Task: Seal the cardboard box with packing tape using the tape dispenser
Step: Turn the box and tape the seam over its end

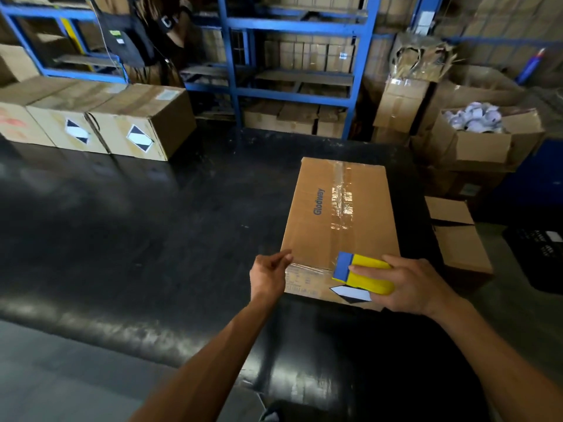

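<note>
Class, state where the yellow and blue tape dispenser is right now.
The yellow and blue tape dispenser is in the right hand, pressed on the near edge of the brown cardboard box, right of the left hand.

Box (316, 226) is matt brown corrugated cardboard; the clear tape (342, 205) down its middle seam is glossy, wrinkled film that catches glare. Tape dispenser (362, 274) looks like smooth hard plastic, yellow body with a blue front, slight sheen. Table (152, 223) is a black, semi-gloss surface with scuffs and blurry reflections; shelving (292, 25) behind is blue painted metal.
</note>
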A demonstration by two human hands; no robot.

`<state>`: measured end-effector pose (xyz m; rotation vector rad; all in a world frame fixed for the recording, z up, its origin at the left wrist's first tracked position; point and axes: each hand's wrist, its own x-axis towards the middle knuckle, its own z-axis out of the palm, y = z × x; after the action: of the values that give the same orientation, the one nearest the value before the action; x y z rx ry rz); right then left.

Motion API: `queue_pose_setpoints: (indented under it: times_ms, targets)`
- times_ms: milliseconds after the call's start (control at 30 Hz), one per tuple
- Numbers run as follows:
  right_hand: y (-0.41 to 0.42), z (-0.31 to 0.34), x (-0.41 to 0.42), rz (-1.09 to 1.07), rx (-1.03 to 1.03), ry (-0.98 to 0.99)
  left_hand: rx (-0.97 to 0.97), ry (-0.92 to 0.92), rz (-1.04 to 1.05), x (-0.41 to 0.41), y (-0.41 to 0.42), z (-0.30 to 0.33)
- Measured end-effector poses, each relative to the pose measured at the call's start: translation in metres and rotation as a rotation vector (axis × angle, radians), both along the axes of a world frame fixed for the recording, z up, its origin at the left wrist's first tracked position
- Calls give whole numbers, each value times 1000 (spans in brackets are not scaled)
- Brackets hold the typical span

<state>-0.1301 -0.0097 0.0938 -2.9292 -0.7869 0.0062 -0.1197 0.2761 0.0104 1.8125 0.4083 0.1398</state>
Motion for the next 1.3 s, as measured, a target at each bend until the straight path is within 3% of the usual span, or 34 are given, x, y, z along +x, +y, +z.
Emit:
queue_pose_setpoints:
  times_ms: [400, 600, 833, 900, 967, 1033, 1167, 1300]
  targets:
    - [29, 10, 15, -30, -278, 91, 40, 1, 115, 10, -11, -23]
    - [36, 3, 17, -89, -295, 206, 49, -41, 126, 15, -6, -37]
    - [37, -3, 15, -94, -272, 177, -55, -109, 37, 15, 12, -47]
    - [37, -2, 17, -95, -279, 181, 131, -144, -41, 22, 27, -52]
    - [35, -3, 18, -87, -275, 164, 582, -305, -125, 26, 44, -56]
    - [35, -4, 20, -88, -259, 162, 889, -540, -215, 26, 55, -56]
    - [35, -3, 21, -95, -269, 185, 1083, -867, -573, 41, 52, -43]
    - [37, -4, 21, -102, -257, 167, 1110, -801, -844, 59, 64, -58]
